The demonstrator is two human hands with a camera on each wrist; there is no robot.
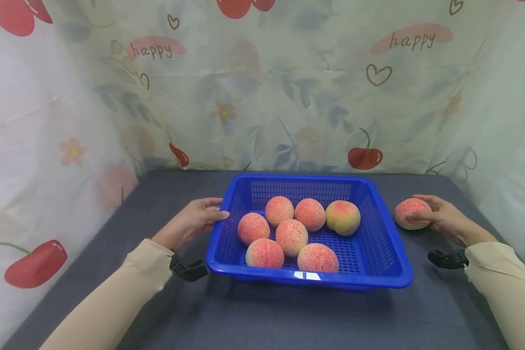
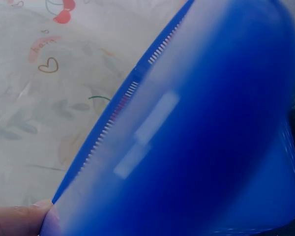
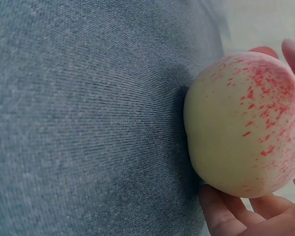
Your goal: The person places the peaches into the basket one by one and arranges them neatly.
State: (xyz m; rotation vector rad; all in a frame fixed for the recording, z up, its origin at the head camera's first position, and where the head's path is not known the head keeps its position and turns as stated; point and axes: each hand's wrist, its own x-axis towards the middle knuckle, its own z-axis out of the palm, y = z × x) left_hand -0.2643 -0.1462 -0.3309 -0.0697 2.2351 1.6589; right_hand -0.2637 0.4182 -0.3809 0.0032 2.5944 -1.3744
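Note:
My left hand (image 1: pixel 197 221) pinches the left rim of a blue plastic basket (image 1: pixel 304 280), thumb on the rim and the other fingers partly hidden behind it. The left wrist view has the thumb at the rim and the basket's outer wall (image 2: pixel 196 147) filling much of the frame. Several speckled pink peaches (image 1: pixel 291 237) lie inside, along with a yellower peach (image 1: pixel 343 218). To the right of the basket, my right hand (image 1: pixel 448 221) holds a pink-speckled peach (image 1: pixel 412 214) with fingers around it. That peach's pale underside rests on the table in the right wrist view.
A dark grey cloth-covered table (image 1: pixel 288 321) lies under everything. Behind it hangs a patterned curtain (image 1: pixel 267 97), with more curtain at both sides. Black straps with cameras sit on the left wrist (image 1: pixel 188 268) and the right wrist (image 1: pixel 448 259).

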